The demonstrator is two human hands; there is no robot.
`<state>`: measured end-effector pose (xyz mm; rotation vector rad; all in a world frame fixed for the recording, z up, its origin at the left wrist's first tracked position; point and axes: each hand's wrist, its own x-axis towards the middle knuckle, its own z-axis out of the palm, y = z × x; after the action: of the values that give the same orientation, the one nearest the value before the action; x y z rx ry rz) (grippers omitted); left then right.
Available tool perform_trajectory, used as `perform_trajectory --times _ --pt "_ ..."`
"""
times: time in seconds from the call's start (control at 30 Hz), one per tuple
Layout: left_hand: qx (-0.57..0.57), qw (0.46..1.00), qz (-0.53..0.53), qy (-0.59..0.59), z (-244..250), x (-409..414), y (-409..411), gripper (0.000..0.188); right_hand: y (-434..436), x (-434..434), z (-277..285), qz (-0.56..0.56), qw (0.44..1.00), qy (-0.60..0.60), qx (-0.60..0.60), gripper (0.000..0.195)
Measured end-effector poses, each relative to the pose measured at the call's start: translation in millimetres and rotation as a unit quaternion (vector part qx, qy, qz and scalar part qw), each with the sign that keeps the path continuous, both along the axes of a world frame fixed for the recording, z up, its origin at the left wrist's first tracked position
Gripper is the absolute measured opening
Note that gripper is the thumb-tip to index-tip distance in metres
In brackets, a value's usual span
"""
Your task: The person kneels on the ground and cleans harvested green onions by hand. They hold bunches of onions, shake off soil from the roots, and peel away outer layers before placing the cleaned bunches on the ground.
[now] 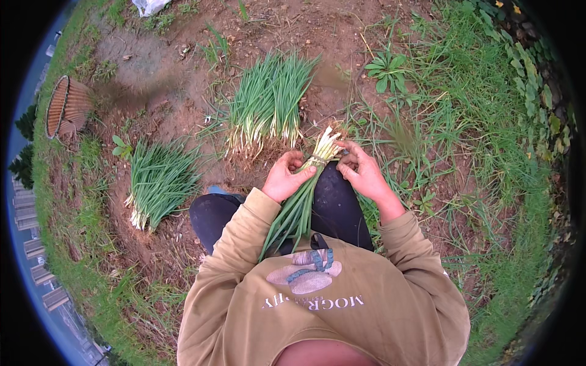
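Observation:
A bundle of spring onions (300,196) lies slanted over my lap, white root ends pointing away from me and green leaves toward my body. A thin tie (317,159) circles it just below the white ends. My left hand (288,176) holds the bundle from the left, its thumb pressed across the stalks by the tie. On the other side, my right hand (364,171) has bent fingers at the white stems, the index fingertip touching them. A small dark bit (344,152) shows at those fingers; I cannot tell what it is.
A larger pile of spring onions (272,100) lies on the soil ahead, roots toward me. Another pile (160,180) is at my left. A wicker basket (68,107) rests tilted farther left. Grass (458,100) grows to the right. A white plastic bag (150,6) is at the far edge.

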<state>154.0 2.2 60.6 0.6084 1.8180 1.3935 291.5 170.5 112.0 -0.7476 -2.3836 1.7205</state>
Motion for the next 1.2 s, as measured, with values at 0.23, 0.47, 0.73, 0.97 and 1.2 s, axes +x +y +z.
perform_trajectory --times 0.23,0.47,0.73,0.97,1.2 --pt "-0.005 0.993 0.009 0.122 1 5 -8 0.062 -21 -28 7 0.007 0.994 0.105 -0.017 0.051" --pt "0.200 0.941 0.150 -0.230 51 -34 -68 0.045 -54 -77 30 0.055 0.976 0.173 -0.118 0.050" --pt "0.463 0.738 0.443 -0.213 68 -164 -215 0.017 -48 -81 -9 0.011 0.984 0.133 -0.114 0.047" --pt "0.516 0.660 0.506 -0.204 30 -207 -301 0.019 -51 -91 -9 -0.001 0.990 0.093 -0.105 0.045" --pt "0.477 0.620 0.593 -0.194 20 -201 -311 0.020 -60 -105 -17 0.009 0.995 0.061 -0.080 0.045"
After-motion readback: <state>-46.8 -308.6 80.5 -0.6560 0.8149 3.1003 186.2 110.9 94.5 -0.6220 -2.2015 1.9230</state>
